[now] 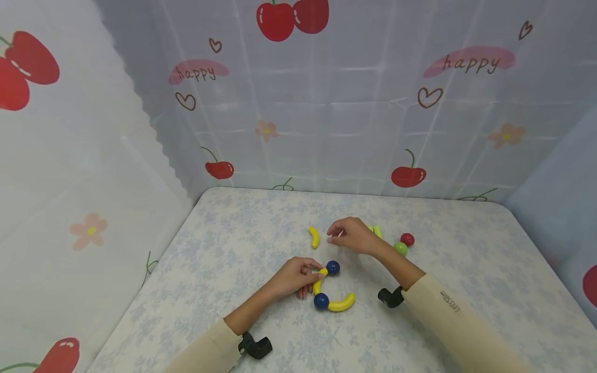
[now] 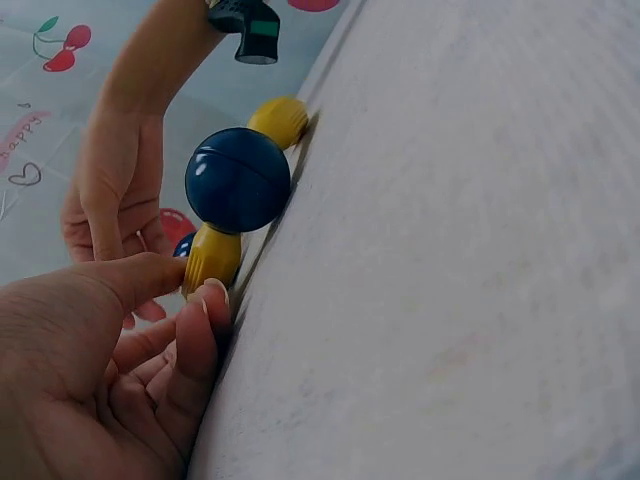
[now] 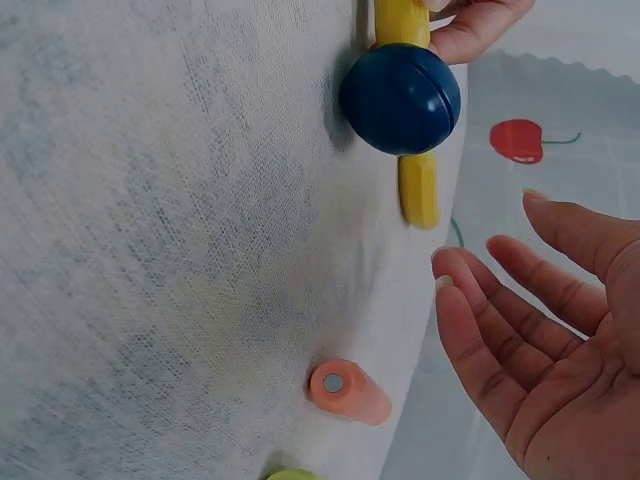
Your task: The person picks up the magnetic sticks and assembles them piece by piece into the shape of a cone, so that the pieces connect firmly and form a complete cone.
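My left hand [image 1: 294, 277] pinches a curved yellow magnetic rod [image 1: 317, 286] between thumb and fingers. A blue ball [image 1: 333, 267] joins its far end and another blue ball [image 1: 321, 301] its near end. From the near ball a second curved yellow rod [image 1: 342, 303] extends to the right, so the chain forms an open C. My right hand [image 1: 353, 235] hovers past the far ball, fingers loosely bent and holding nothing; its palm [image 3: 560, 400] shows in the right wrist view. Left of its fingertips lies a loose curved yellow rod [image 1: 314, 238].
Beyond my right wrist lie light green rods [image 1: 378, 231], a green ball [image 1: 400, 248] and a red ball [image 1: 408, 239]. An orange rod [image 3: 348, 390] with a metal end shows in the right wrist view. A printed curtain [image 1: 326, 114] hangs behind the table [image 1: 242, 223].
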Demonstrator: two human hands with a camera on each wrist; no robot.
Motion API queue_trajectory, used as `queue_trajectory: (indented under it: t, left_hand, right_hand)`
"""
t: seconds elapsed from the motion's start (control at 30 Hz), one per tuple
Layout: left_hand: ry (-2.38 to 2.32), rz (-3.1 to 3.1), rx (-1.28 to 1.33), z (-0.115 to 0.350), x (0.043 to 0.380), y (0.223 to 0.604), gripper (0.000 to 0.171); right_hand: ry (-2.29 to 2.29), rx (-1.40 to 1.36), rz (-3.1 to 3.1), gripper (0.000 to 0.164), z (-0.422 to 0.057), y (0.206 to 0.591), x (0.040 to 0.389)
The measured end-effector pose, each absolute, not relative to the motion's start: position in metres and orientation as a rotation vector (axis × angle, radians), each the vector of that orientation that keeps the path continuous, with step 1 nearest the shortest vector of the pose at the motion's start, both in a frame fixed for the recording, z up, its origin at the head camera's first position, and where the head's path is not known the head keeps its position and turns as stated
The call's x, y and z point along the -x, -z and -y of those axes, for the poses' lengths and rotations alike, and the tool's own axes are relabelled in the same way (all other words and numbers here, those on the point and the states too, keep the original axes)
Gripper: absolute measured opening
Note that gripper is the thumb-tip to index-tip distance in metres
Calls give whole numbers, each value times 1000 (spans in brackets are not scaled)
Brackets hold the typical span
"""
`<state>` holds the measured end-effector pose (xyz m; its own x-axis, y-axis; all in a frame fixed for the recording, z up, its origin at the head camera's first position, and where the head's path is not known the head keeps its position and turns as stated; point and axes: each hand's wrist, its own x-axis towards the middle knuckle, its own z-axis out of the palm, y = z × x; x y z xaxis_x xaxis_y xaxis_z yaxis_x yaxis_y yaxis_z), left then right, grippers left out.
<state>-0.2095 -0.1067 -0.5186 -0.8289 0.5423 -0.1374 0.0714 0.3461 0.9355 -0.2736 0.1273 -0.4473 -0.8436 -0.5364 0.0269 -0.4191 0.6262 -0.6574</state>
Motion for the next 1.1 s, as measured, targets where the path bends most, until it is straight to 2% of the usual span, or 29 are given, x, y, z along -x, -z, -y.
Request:
queue_trajectory:
  t: [0.27, 0.67, 1.1]
  left_hand:
    - [-1524, -2148, -521, 108, 211, 522, 25]
    - [-1528, -2157, -551, 109, 211, 523, 24]
    - [-1524, -2160, -535, 109, 211, 523, 22]
  right_hand:
    - [940, 777, -2749, 21, -104, 456, 294]
    - [794, 560, -2813, 25, -74, 468, 308]
    - [780, 543, -2815, 14, -73, 470, 310]
